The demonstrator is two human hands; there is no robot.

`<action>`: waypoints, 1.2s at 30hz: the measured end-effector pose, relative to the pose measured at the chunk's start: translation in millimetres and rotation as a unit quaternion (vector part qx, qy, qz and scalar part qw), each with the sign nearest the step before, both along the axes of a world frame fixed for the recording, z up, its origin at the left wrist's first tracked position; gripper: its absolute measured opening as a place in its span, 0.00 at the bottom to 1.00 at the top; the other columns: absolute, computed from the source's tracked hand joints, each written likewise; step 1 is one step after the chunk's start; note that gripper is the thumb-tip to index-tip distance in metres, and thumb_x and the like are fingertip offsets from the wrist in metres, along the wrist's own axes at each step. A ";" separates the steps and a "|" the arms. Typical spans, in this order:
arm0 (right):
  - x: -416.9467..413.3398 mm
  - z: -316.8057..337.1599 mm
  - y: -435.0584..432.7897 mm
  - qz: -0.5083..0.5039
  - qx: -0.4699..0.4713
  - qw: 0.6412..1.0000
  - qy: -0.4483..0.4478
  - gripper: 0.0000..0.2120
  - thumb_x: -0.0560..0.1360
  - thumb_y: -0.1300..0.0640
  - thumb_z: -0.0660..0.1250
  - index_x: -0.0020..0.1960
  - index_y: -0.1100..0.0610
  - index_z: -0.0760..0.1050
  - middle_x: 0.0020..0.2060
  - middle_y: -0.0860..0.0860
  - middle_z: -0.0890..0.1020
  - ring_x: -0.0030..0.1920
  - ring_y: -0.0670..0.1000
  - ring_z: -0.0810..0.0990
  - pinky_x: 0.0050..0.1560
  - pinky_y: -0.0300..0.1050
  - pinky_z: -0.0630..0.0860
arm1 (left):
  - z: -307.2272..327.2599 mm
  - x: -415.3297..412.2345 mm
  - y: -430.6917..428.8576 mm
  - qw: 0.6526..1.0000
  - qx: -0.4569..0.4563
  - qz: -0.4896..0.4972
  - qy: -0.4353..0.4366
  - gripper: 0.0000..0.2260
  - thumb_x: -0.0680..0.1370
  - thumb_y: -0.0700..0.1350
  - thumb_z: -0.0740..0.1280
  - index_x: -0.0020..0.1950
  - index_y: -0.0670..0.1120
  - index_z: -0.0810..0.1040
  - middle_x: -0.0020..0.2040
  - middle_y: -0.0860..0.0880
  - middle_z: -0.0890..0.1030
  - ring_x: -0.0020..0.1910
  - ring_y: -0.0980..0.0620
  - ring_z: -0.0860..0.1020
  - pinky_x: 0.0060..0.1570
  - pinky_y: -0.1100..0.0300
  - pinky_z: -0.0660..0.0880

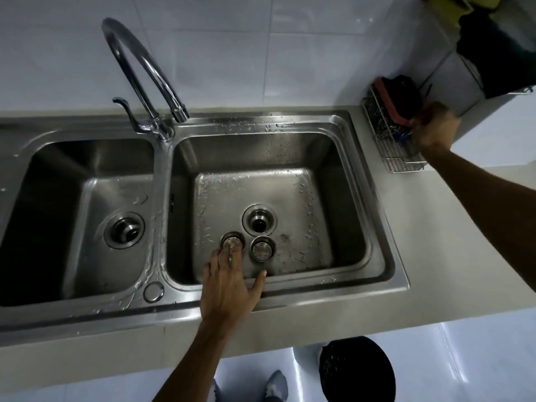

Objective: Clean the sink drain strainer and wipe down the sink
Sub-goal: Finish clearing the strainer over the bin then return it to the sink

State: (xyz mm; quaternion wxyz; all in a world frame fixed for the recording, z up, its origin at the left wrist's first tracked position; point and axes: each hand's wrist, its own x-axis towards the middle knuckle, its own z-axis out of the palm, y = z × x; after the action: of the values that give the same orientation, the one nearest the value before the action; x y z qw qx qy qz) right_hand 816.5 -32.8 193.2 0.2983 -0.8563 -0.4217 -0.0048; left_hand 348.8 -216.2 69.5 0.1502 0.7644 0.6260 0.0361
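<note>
The left hand (pixel 229 288) is reached over the near rim of the sink (pixel 290 118) into the right basin (pixel 359 198). Its fingers (pixel 232 252) are held nearly straight and slightly spread. The fingertips are laid on the near edge of the left strainer part (pixel 232 240) without being curled round it, and the thumb is stretched out to the right, apart from it.

The right hand (pixel 435 126) is seen at the wire rack (pixel 397 161) on the bench (pixel 435 256), to the right of the sink and against a red-edged dark pad (pixel 391 103). This hand is smeared by motion blur, so it cannot be told whether the pad is grasped or only touched. The other contents of the rack are hard to make out, and the dark objects at the far right corner are cut off by the frame edge.

Two round metal strainer parts are set on the basin floor. The left one is partly covered by the fingertips, and the right strainer part (pixel 263 248) is placed just beside it. The latter is seen as a shallow cup with a dull, speckled inside. The open drain hole (pixel 259 220) is found just beyond them, dark at its centre. Water drops are scattered over the basin floor and the far rim.

The tap (pixel 139 62) is arched over the divider. The left basin (pixel 52 184) is cut off at the left edge.
</note>
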 end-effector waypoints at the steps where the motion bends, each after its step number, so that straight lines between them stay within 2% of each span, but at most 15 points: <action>1: 2.4 -7.1 1.7 0.009 -0.013 1.000 0.005 0.12 0.74 0.63 0.65 0.55 0.62 0.81 0.51 0.61 0.85 0.53 0.58 0.83 0.55 0.45 0.77 | -0.9 0.0 0.1 1.000 -0.001 -0.002 -0.003 0.39 0.75 0.71 0.54 0.77 0.45 0.63 0.74 0.42 0.70 0.72 0.41 0.67 0.69 0.44 0.68; 5: 6.0 -27.1 7.0 0.019 -0.036 0.999 0.029 0.12 0.75 0.60 0.70 0.58 0.61 0.82 0.54 0.60 0.85 0.56 0.58 0.82 0.64 0.47 0.75 | -2.3 0.4 2.1 1.000 0.005 0.004 -0.011 0.37 0.76 0.69 0.56 0.77 0.45 0.64 0.73 0.43 0.72 0.71 0.42 0.68 0.68 0.46 0.68; 10: 8.2 -36.2 7.7 0.010 -0.017 0.999 0.045 0.12 0.76 0.60 0.71 0.58 0.61 0.82 0.52 0.59 0.85 0.53 0.56 0.83 0.61 0.39 0.74 | 0.3 0.9 2.2 1.000 0.009 -0.002 0.007 0.36 0.75 0.68 0.56 0.75 0.44 0.67 0.70 0.42 0.74 0.70 0.41 0.70 0.67 0.46 0.68; 17: 3.9 -45.5 7.3 0.007 -0.021 0.999 0.027 0.13 0.76 0.64 0.67 0.59 0.60 0.82 0.50 0.59 0.86 0.52 0.56 0.83 0.63 0.46 0.77 | 2.4 0.5 1.8 1.000 0.010 -0.002 0.010 0.36 0.76 0.68 0.56 0.74 0.44 0.68 0.70 0.42 0.74 0.70 0.42 0.70 0.68 0.44 0.68; 20: 5.5 -48.1 6.0 -0.001 -0.034 0.999 0.019 0.11 0.75 0.63 0.70 0.56 0.63 0.83 0.49 0.63 0.85 0.52 0.61 0.84 0.62 0.50 0.78 | 4.6 1.3 2.2 1.000 0.015 0.003 0.000 0.35 0.76 0.66 0.58 0.74 0.44 0.69 0.69 0.43 0.75 0.69 0.42 0.70 0.66 0.45 0.69; 24: 0.4 -42.7 -2.8 -0.028 -0.073 0.997 0.029 0.13 0.76 0.59 0.69 0.58 0.65 0.81 0.51 0.65 0.84 0.53 0.64 0.82 0.60 0.55 0.79 | 6.3 0.5 0.8 0.999 0.027 0.009 -0.018 0.34 0.75 0.65 0.60 0.73 0.44 0.69 0.69 0.44 0.75 0.69 0.43 0.70 0.65 0.45 0.70; 27: -29.2 -31.8 -30.4 -0.033 -0.024 0.999 0.020 0.13 0.79 0.58 0.64 0.60 0.63 0.77 0.54 0.62 0.83 0.53 0.61 0.81 0.56 0.53 0.80 | 6.1 0.4 0.9 0.999 0.026 0.005 -0.021 0.34 0.75 0.65 0.61 0.73 0.43 0.69 0.69 0.43 0.75 0.69 0.42 0.71 0.65 0.46 0.70; 29: -64.5 -28.0 -65.5 0.000 0.010 1.000 0.016 0.12 0.81 0.57 0.61 0.62 0.61 0.74 0.56 0.59 0.82 0.54 0.58 0.80 0.56 0.55 0.80 | 10.1 0.6 0.4 0.999 0.023 0.007 -0.022 0.34 0.75 0.65 0.60 0.73 0.43 0.69 0.69 0.43 0.75 0.69 0.42 0.71 0.65 0.45 0.71; 31: -106.4 -32.8 -112.1 0.072 -0.008 0.997 0.014 0.13 0.81 0.56 0.62 0.63 0.61 0.74 0.56 0.61 0.80 0.55 0.59 0.79 0.56 0.56 0.79 | 16.7 1.8 -0.7 1.000 0.014 0.008 -0.020 0.33 0.76 0.65 0.60 0.72 0.44 0.70 0.69 0.43 0.75 0.69 0.42 0.71 0.65 0.45 0.71; 33: -149.8 -48.9 -164.6 0.174 -0.090 0.980 -0.017 0.15 0.80 0.56 0.64 0.64 0.61 0.75 0.55 0.63 0.80 0.55 0.63 0.78 0.55 0.57 0.78 | 22.1 1.9 -3.0 1.000 0.002 0.009 -0.020 0.33 0.76 0.65 0.59 0.72 0.44 0.70 0.68 0.44 0.76 0.68 0.42 0.71 0.65 0.45 0.70; 36: -202.6 -71.4 -229.7 0.292 -0.217 0.930 -0.051 0.20 0.80 0.52 0.64 0.69 0.59 0.74 0.64 0.60 0.77 0.66 0.62 0.73 0.66 0.58 0.69 | 27.6 -0.8 -7.7 1.000 0.005 -0.001 -0.017 0.33 0.77 0.67 0.57 0.73 0.45 0.70 0.69 0.44 0.75 0.68 0.43 0.71 0.66 0.46 0.68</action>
State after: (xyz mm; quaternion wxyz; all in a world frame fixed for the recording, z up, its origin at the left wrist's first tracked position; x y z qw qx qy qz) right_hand 613.8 -262.5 121.7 0.0718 -0.7378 -0.6585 0.1300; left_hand 348.0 -223.9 97.1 0.1576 0.7648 0.6225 0.0521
